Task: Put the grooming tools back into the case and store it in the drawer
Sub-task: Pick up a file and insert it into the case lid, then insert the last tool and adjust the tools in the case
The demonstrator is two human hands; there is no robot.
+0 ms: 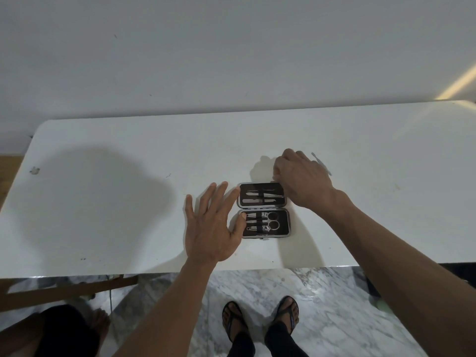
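Head view first and only: case [264, 210] is seen lying open and flat on a white table [103, 202], a small rectangular clamshell with rounded corners, a thin grey metallic rim and a dark, matte lining in both halves. Slim, bright metal tools [261, 197] are held in the far half under a dark band, long and narrow in shape, one with a broadened tip. Scissors [273, 220] with two round finger loops are lodged in the near half, beside nail clippers [265, 222] of shiny metal and further thin implements toward the left. No brand, label or writing can be read anywhere on it. Left hand [208, 228] is laid flat at the case's left edge with fingers spread and released, the thumb resting on the near half's left end. Right hand [302, 179] is placed at the far right corner of the case, fingers curled downward; whether anything is pinched beneath them cannot be told. One loose tool [322, 164], a slender silvery rod with a flattened tip, is seen on the tabletop just beyond the right hand, partly hidden by it. The tabletop is smooth, faintly glossy, with rounded corners and a few small dark specks. Marble-patterned floor [322, 305] in grey and white is seen below, with feet in dark sandals [260, 320]
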